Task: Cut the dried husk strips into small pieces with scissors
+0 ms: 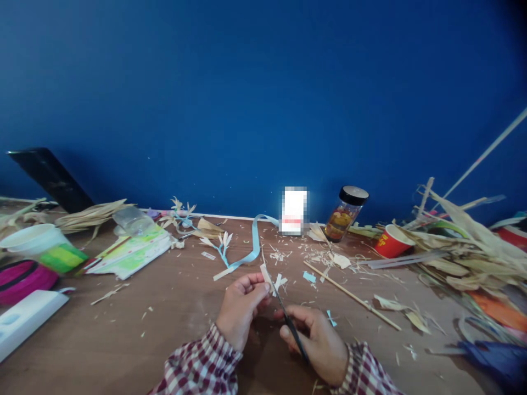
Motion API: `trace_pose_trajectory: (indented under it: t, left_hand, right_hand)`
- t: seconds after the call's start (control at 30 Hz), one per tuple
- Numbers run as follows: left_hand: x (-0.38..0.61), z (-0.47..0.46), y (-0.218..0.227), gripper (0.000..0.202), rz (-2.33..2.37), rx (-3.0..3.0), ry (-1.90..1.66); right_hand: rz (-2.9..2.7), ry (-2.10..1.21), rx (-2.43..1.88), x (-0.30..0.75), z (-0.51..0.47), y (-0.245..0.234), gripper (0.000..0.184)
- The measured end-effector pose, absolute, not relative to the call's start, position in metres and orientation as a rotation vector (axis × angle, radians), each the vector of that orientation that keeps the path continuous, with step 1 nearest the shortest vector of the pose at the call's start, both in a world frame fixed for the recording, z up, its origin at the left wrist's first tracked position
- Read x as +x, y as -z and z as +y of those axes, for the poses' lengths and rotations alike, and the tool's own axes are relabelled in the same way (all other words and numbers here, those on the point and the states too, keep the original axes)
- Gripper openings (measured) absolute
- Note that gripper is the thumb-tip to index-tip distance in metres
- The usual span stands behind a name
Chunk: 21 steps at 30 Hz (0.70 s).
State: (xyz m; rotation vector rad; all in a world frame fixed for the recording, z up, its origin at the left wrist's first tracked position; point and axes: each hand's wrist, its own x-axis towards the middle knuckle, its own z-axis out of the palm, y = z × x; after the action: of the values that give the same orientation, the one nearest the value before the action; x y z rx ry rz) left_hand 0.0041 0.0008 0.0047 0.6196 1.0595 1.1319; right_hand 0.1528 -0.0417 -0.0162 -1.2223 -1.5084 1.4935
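Scissors (288,321) clasped in the right hand (319,343) point up-left at the pale strip (265,273) pinched near-upright by the left hand (241,310), just beside it.

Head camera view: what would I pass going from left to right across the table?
White cup → green-and-white packet → left hand pinching a pale strip → right hand holding scissors → red cup → dried husk pile.
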Motion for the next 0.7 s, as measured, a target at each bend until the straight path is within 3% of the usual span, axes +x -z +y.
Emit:
trace_pose_trajectory:
  t: [0.7]
  left_hand:
    - [0.0037, 0.0024, -0.0012, 0.021, 1.110, 0.671, -1.069]
  right_hand:
    - [-1.588, -1.418, -1.232, 0.1533, -0.0430, 0.0124, 0.028]
